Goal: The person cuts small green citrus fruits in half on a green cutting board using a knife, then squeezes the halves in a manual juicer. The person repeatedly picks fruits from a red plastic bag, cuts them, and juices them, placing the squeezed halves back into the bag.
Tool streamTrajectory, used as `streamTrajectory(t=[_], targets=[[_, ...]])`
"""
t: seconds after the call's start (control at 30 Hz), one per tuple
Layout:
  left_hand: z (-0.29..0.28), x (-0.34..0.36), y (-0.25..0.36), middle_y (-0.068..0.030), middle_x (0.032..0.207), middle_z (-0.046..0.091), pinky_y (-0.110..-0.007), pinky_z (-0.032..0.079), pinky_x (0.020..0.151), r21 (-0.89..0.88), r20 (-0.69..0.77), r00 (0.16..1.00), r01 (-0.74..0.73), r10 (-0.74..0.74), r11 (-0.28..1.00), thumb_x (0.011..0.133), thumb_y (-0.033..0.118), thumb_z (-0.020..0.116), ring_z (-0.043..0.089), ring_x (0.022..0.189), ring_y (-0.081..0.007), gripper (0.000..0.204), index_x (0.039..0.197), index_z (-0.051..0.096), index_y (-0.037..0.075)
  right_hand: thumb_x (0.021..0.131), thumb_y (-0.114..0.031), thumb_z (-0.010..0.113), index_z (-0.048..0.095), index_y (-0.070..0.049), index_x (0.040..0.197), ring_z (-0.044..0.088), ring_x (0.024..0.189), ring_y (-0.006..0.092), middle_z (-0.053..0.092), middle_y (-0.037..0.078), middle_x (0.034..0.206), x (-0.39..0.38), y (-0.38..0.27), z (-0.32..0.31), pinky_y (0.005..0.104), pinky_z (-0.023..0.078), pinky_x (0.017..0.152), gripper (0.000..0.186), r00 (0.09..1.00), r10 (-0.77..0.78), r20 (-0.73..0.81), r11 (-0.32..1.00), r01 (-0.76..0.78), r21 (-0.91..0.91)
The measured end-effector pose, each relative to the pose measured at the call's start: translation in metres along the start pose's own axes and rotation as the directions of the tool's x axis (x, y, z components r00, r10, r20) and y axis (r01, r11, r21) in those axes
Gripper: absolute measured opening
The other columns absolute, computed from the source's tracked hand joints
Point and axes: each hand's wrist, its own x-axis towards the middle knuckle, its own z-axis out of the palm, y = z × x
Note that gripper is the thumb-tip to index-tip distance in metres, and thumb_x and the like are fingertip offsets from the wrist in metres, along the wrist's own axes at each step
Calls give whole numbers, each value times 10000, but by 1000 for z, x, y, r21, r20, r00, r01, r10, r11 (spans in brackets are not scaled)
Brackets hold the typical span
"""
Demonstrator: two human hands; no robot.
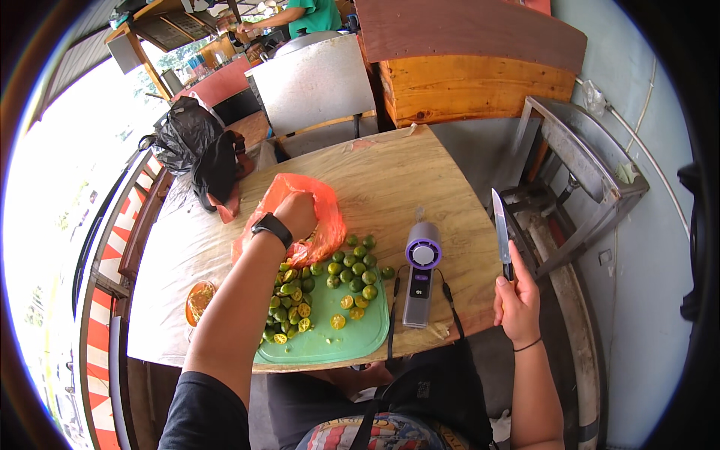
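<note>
My left hand (298,214) reaches into an orange-red plastic bag (328,217); its fingers are hidden inside, so what they touch does not show. My right hand (519,304) grips the dark handle of a knife (501,225), blade pointing up, out beyond the table's right edge. A green cutting board (364,339) lies by the near edge. On it are several small green citrus fruits (355,271), whole ones toward the far right side. A heap at the left mixes in cut pieces, and a few cut halves (338,322) show their yellow-orange flesh.
A purple-grey handheld fan (420,277) with a black strap lies right of the board. An orange-rimmed cup (200,300) stands left of my forearm. Black plastic bags (187,139) sit at the far left corner. Farther back, a person in green (313,16) stands by a counter.
</note>
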Motion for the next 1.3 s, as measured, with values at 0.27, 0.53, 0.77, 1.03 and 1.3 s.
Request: streamTrajectory(t=[0.27,0.53,0.77,1.03,1.3], targets=[[16,23,7,-224,972,763,-464,575,857,144,113,994,-22,5,989,868,138,644,730,957,-385,181,916,780,28,1091,-103,536,339,-108,1669,394,469,13,459,-63,631,1,0,1,214,396,431,611,1000,13,-3,1000,-13,10],[22,33,20,-233,942,758,-456,581,828,88,107,986,121,-130,989,875,224,662,727,916,-399,253,946,764,4,1096,-109,540,338,-114,1671,397,473,11,461,-63,631,1,-1,1,210,398,440,610,1000,28,2,999,-28,21],[-14,39,26,-155,923,780,-441,559,878,412,325,943,-206,68,887,949,332,588,742,908,-329,348,846,793,70,1094,-120,537,317,-110,1677,396,458,19,457,-55,613,2,0,0,216,393,419,624,1000,22,7,1000,-22,4],[21,46,-27,-200,1024,765,-415,548,913,-112,-306,946,79,-110,991,896,214,659,714,1002,-354,227,930,765,17,1095,-108,542,343,-131,1672,386,474,14,458,-65,633,1,0,0,213,393,435,611,1000,25,6,999,-26,24],[26,44,-20,-234,1083,747,-407,559,870,145,157,988,-25,2,989,894,153,677,717,970,-358,260,1093,721,-8,1096,-112,542,335,-121,1674,390,480,9,458,-67,634,0,0,1,211,392,437,614,1000,26,6,1000,-26,13]])
